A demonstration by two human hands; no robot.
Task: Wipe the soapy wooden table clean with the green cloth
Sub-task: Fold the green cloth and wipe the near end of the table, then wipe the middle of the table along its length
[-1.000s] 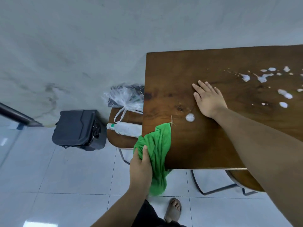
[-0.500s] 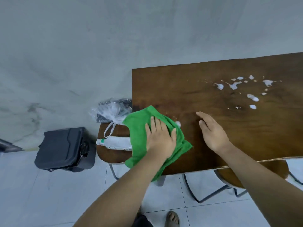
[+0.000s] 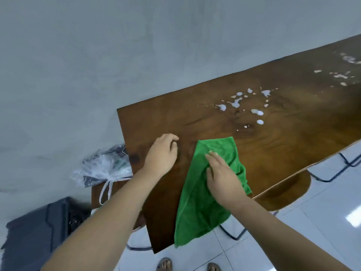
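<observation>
The dark wooden table runs from the centre to the upper right. White soap blobs sit on its middle, and more soap lies farther right. The green cloth is spread on the near part of the table, its lower end hanging over the front edge. My right hand presses flat on the cloth's upper half. My left hand rests on bare wood just left of the cloth, fingers curled, with nothing in it. The nearest soap lies a short way beyond the cloth's far edge.
A grey wall stands behind the table. Left of the table a wooden stool carries a tied plastic bag, with a dark bin on the floor beside it. Another stool and metal legs are under the table's front edge. My sandalled feet are below.
My left hand has let go of the cloth and moved left onto bare wood. My right hand has come onto the cloth, which now lies farther right. The view has tilted.
</observation>
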